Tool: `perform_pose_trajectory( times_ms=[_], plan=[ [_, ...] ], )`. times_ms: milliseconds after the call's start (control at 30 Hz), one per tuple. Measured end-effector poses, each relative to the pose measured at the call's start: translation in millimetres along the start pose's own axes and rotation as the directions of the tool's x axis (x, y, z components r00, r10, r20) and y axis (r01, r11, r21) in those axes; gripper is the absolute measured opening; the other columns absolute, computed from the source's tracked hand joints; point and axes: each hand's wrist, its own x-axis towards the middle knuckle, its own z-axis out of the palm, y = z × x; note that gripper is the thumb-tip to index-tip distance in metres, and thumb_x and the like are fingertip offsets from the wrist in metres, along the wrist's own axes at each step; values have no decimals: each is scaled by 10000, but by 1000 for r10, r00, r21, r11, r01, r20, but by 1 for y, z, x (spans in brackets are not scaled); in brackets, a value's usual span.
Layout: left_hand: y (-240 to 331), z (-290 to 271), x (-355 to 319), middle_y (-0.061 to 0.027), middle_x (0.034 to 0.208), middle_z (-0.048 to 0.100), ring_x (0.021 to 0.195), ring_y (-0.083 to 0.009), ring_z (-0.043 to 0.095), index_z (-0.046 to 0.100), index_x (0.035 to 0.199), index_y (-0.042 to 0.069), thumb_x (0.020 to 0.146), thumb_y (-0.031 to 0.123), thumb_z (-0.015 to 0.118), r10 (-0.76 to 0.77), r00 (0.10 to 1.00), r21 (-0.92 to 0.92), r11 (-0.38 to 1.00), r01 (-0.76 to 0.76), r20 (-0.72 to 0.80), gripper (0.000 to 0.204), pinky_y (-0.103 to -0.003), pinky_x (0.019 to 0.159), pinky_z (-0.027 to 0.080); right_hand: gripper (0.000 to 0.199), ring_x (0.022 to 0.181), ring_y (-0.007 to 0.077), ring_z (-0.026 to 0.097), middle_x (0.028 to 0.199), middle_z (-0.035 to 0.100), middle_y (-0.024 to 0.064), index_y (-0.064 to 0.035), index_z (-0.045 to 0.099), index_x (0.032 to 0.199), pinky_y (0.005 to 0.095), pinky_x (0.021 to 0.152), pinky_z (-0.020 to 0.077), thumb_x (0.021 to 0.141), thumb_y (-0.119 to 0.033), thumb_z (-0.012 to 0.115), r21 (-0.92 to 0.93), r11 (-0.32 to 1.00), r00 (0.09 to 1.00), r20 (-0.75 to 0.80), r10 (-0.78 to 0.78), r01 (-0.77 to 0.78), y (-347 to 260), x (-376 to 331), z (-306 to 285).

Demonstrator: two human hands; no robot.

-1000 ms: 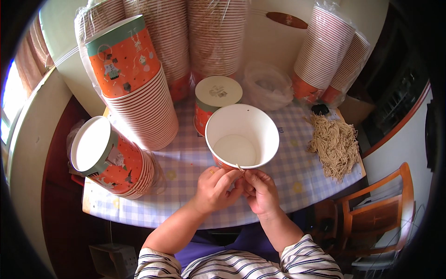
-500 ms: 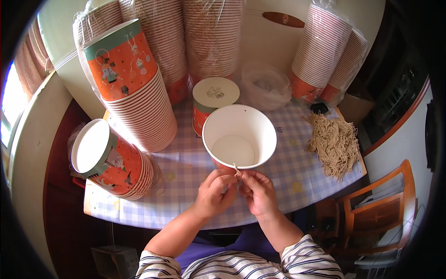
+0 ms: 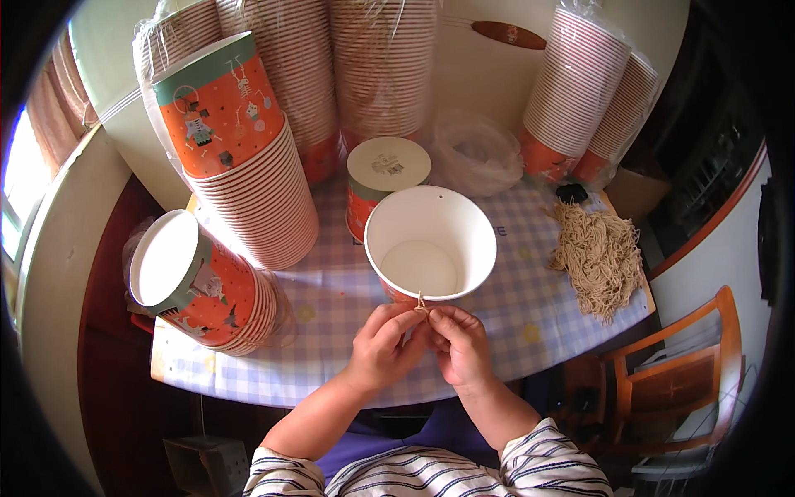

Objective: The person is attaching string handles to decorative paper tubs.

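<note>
A paper bucket (image 3: 430, 240), white inside and orange outside, stands mouth up at the middle of the table. At its near rim a short beige string (image 3: 421, 303) passes over the edge. My left hand (image 3: 386, 344) pinches the string from the left, its fingers curled. From the right, my right hand (image 3: 457, 341) pinches it too, thumb and forefinger close to the left fingertips. A small dark hole shows near the bucket's far rim. The exact form of the string between the fingers is partly hidden.
Behind the bucket stands an upturned bucket (image 3: 389, 161). Nested buckets lean at left (image 3: 248, 190), with a shorter stack (image 3: 207, 282) lying nearer. Wrapped stacks (image 3: 575, 83) and a clear plastic bag (image 3: 478, 157) stand at the back. A heap of beige strings (image 3: 598, 257) lies right; beyond is a wooden chair (image 3: 679, 373).
Both hands stay at the near rim, their fingers shifting slightly around the string. The bucket keeps its place on the table; the whole view has moved only a little.
</note>
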Motion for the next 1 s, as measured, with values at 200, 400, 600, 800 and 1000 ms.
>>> perform_pose_trajectory(
  times_ms=[200, 400, 600, 800, 1000],
  plan=[
    [0, -1, 4, -66, 844, 621, 573, -71, 522, 655, 926, 25, 714, -97, 691, 52, 999, 27, 998, -52, -7, 247, -208, 468, 417, 142, 598, 37, 418, 759, 609, -46, -45, 695, 990, 191, 550, 333, 897, -134, 634, -38, 999, 1000, -17, -11, 11, 2, 1, -4],
    [3, -9, 3, -81, 872, 630, 585, -104, 557, 636, 900, 27, 718, -58, 696, -138, 986, -79, 986, 145, 89, 209, -238, 508, 454, 178, 598, 30, 425, 809, 632, -41, -59, 699, 1003, 193, 544, 334, 897, -190, 642, 4, 998, 998, 30, 61, -61, -2, 4, 0],
    [0, -9, 3, -33, 739, 593, 510, -70, 470, 625, 837, 30, 722, -38, 695, -223, 969, -189, 952, 240, 106, 151, -212, 470, 375, 173, 603, 38, 485, 783, 635, -28, -51, 693, 1004, 195, 539, 367, 890, -172, 645, -51, 997, 997, 50, 54, -51, 1, 11, -2],
    [1, -9, 2, -2, 706, 580, 529, -28, 457, 607, 803, 22, 747, -29, 682, -338, 926, -281, 884, 373, 167, 107, -196, 475, 366, 102, 636, 27, 477, 835, 662, -35, -83, 696, 926, 192, 586, 373, 848, -149, 690, 13, 997, 997, 8, 73, -73, 1, 12, -2],
    [-8, -7, -5, 28, 743, 586, 585, 9, 468, 594, 799, 14, 792, -45, 650, -483, 864, -419, 761, 496, 145, 82, -167, 491, 363, 82, 644, 23, 467, 786, 624, -39, -66, 670, 889, 176, 593, 368, 857, -141, 681, -87, 996, 999, -34, -27, 24, -3, 9, -4]
  ],
)
